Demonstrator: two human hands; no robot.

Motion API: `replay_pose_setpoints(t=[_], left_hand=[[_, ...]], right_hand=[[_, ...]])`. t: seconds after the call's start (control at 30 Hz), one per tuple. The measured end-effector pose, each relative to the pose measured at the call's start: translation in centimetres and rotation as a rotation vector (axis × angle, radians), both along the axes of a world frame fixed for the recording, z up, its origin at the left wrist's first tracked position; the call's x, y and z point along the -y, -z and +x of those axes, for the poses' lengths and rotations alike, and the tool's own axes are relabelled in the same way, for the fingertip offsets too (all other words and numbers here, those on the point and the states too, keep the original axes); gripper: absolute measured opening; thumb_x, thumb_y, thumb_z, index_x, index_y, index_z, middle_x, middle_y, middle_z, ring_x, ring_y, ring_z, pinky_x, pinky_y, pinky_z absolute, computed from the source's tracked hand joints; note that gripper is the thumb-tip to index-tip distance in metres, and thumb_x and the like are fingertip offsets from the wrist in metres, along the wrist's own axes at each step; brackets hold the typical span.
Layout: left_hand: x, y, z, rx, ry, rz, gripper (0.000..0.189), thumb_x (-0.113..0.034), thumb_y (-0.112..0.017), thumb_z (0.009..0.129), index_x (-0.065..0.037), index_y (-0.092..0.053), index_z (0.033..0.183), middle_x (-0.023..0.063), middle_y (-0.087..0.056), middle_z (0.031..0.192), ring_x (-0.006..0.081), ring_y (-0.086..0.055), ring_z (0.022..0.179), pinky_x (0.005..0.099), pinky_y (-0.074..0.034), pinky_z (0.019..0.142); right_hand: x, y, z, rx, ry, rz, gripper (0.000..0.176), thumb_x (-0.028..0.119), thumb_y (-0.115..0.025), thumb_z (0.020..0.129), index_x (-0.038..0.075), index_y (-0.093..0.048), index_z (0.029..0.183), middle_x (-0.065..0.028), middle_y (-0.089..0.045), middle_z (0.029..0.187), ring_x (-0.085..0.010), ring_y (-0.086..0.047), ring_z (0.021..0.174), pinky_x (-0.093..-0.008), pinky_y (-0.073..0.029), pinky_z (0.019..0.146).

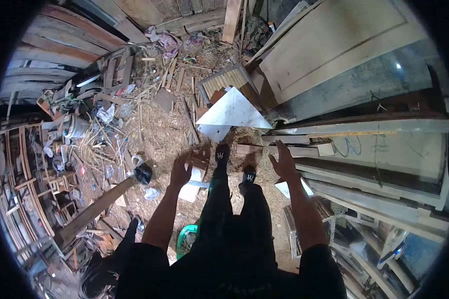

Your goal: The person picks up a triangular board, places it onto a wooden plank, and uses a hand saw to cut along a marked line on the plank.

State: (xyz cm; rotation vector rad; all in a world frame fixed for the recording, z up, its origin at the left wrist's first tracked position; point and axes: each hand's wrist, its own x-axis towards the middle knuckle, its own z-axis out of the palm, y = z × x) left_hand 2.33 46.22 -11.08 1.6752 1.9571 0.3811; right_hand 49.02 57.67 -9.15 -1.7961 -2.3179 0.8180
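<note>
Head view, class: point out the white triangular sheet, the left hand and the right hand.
white triangular sheet (233,112), head view, middle of its flat face.
left hand (180,172), head view, back of the hand.
right hand (284,162), head view, back of the hand.

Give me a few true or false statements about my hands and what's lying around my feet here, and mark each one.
1. The left hand and right hand are both held out in front. True.
2. The right hand grips a hammer. False: it is open, fingers spread, holding nothing.
3. A white sheet, triangular, lies on the ground ahead of the feet. True.
4. The ground is bare swept concrete. False: it is strewn with wood scraps and shavings.
5. The feet are bare. False: they wear dark footwear.
</note>
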Motion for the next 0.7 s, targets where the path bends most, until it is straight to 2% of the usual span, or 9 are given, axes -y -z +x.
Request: replay_pose_setpoints(t=[0.03, 0.07, 0.1, 0.17, 0.37, 0.43, 0.57, 0.6, 0.7], left_hand=[[-1.5, 2.1, -0.9, -0.047, 0.059, 0.07, 0.043, -0.02, -0.064, 0.099, -0.006, -0.057, 0.139, 0.0225, -0.062, 0.135, 0.0423, -0.055, 0.129, 0.0489, -0.044, 0.111], [-4.6, 1.3, -1.1, 0.019, 0.034, -0.071, 0.043, -0.019, -0.064, 0.098, -0.006, -0.057, 0.139, 0.0228, -0.061, 0.136, 0.042, -0.054, 0.129, 0.0491, -0.044, 0.112], [-6.0, 1.9, -1.4, 0.027, 0.025, -0.092, 0.043, -0.019, -0.064, 0.098, -0.006, -0.057, 0.139, 0.0228, -0.061, 0.136, 0.042, -0.054, 0.129, 0.0491, -0.044, 0.112], [-9.5, 3.9, -2.4, 0.063, 0.036, -0.028, 0.047, -0.015, -0.064, 0.097, -0.009, -0.056, 0.143, 0.0197, -0.061, 0.139, 0.0417, -0.053, 0.132, 0.0502, -0.042, 0.113], [-14.7, 11.4, -3.3, 0.042, 0.094, -0.024, 0.046, -0.013, -0.067, 0.093, -0.006, -0.056, 0.138, 0.0208, -0.061, 0.135, 0.0416, -0.055, 0.126, 0.0503, -0.044, 0.111], [-15.5, 15.6, -3.9, 0.02, 0.127, 0.013, 0.045, -0.015, -0.066, 0.094, -0.006, -0.056, 0.138, 0.0199, -0.061, 0.135, 0.0413, -0.055, 0.126, 0.0504, -0.045, 0.111], [-16.9, 20.9, -3.3, -0.021, 0.146, -0.086, 0.046, -0.025, -0.065, 0.098, -0.008, -0.055, 0.14, 0.0183, -0.061, 0.137, 0.0401, -0.055, 0.129, 0.0488, -0.045, 0.112], [-17.6, 22.8, -3.7, -0.031, 0.214, -0.099, 0.056, -0.029, -0.066, 0.098, -0.01, -0.049, 0.148, 0.0175, -0.057, 0.143, 0.0392, -0.051, 0.134, 0.05, -0.044, 0.113], [-19.6, 23.2, -1.9, -0.11, 0.204, -0.13, 0.066, -0.03, -0.071, 0.095, -0.009, -0.044, 0.152, 0.0189, -0.053, 0.147, 0.0406, -0.047, 0.138, 0.0512, -0.039, 0.116]], right_hand=[[-1.1, 1.1, -0.6, 0.011, -0.004, -0.011, 0.074, 0.032, -0.067, 0.099, 0.0, -0.034, 0.157, -0.0253, -0.043, 0.156, -0.0405, -0.042, 0.146, -0.0481, -0.034, 0.122], [-2.2, 2.2, -1.4, 0.024, -0.016, -0.062, 0.075, 0.034, -0.064, 0.1, 0.0, -0.032, 0.158, -0.0241, -0.039, 0.16, -0.0403, -0.037, 0.148, -0.0468, -0.032, 0.124], [-2.8, 3.3, -1.9, 0.038, -0.025, -0.118, 0.076, 0.037, -0.061, 0.102, -0.001, -0.029, 0.159, -0.023, -0.034, 0.163, -0.0402, -0.032, 0.151, -0.0455, -0.03, 0.125], [-5.2, 6.1, -3.0, 0.014, -0.032, -0.106, 0.075, 0.036, -0.061, 0.102, 0.0, -0.029, 0.159, -0.0233, -0.036, 0.161, -0.0405, -0.034, 0.15, -0.0456, -0.032, 0.124], [-10.2, 14.3, -5.4, -0.014, 0.036, -0.065, 0.069, 0.031, -0.063, 0.101, 0.002, -0.034, 0.157, -0.0255, -0.041, 0.156, -0.0427, -0.041, 0.144, -0.0479, -0.036, 0.12], [-11.3, 17.4, -5.4, 0.002, 0.027, -0.026, 0.069, 0.03, -0.063, 0.101, 0.0, -0.035, 0.156, -0.0261, -0.042, 0.155, -0.0429, -0.041, 0.144, -0.0492, -0.036, 0.12], [-12.4, 21.8, -5.8, 0.04, 0.028, -0.076, 0.072, 0.034, -0.064, 0.101, -0.004, -0.034, 0.155, -0.0275, -0.042, 0.155, -0.0429, -0.041, 0.144, -0.0502, -0.036, 0.119], [-12.9, 22.9, -5.8, 0.041, -0.012, -0.038, 0.076, 0.038, -0.064, 0.101, -0.003, -0.033, 0.156, -0.0277, -0.04, 0.157, -0.0429, -0.041, 0.145, -0.0506, -0.036, 0.119], [-13.8, 24.8, -6.3, 0.105, 0.023, -0.012, 0.082, 0.042, -0.065, 0.099, -0.003, -0.03, 0.158, -0.0268, -0.038, 0.159, -0.0421, -0.04, 0.146, -0.0511, -0.036, 0.12]])
